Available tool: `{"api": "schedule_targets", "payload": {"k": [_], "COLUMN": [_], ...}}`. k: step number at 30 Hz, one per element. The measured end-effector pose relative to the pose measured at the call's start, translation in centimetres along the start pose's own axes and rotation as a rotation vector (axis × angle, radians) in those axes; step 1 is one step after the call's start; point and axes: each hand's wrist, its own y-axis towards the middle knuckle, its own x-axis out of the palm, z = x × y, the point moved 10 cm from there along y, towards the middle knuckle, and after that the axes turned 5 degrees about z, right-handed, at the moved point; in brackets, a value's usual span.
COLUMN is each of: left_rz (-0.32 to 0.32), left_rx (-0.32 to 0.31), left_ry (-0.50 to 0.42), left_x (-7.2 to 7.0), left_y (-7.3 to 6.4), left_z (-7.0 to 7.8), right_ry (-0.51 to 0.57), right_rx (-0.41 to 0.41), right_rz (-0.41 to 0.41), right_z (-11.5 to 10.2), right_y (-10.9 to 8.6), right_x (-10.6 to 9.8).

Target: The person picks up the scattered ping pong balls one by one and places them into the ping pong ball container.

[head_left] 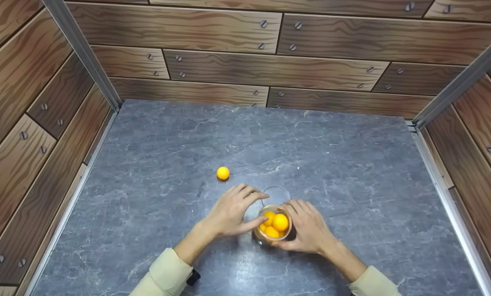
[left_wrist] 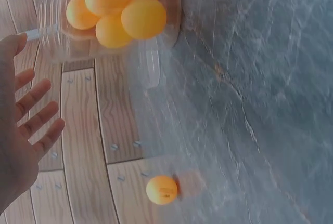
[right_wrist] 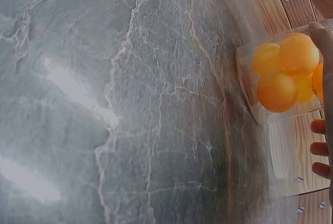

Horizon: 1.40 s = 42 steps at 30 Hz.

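A clear plastic jar [head_left: 258, 237] stands upright on the table, holding several orange ping-pong balls [head_left: 280, 222]. My right hand [head_left: 307, 227] grips the jar from its right side, thumb at the front and fingers behind. On the other side my left hand [head_left: 233, 210] is spread, its thumb above the jar's mouth in the head view. The left wrist view shows that hand's fingers [left_wrist: 39, 99] apart from the jar, with nothing held. Just behind the jar lies a round transparent lid [head_left: 276, 192]. One loose ping-pong ball [head_left: 223, 173] sits beyond the left hand.
The grey marble-patterned tabletop [head_left: 167, 156] is bounded by wood-patterned panels [head_left: 212, 65] at the back and both sides. Metal rails [head_left: 450, 205] run along the side edges. A pale sleeve [head_left: 163, 273] covers the left forearm.
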Motion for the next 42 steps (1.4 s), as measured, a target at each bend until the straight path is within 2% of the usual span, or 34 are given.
{"api": "schedule_targets", "payload": {"k": [7, 17, 24, 33, 42], "left_rz": [0.002, -0.011, -0.046, -0.081, -0.119], "left_rx": [-0.035, -0.060, -0.119, -0.156, -0.230], "left_ry": [0.037, 0.171, 0.178, 0.206, 0.170], "left_x": [-0.9, -1.4, -1.0, -0.2, 0.9], "left_y": [-0.4, -0.8, -1.3, -1.7, -2.3], "left_z": [-1.5, -4.1, -6.0, -8.2, -10.9], "right_ry": [-0.001, -0.013, -0.012, -0.024, -0.024], "right_rx": [-0.007, 0.007, 0.004, -0.010, -0.005], "right_rz": [0.005, -0.014, -0.009, -0.004, -0.008], "right_z": [-0.1, 0.0, 0.0, -0.2, -0.1], "right_y": [-0.1, 0.0, 0.0, 0.0, -0.1], "right_x": [-0.1, 0.0, 0.0, -0.1, -0.1]}}
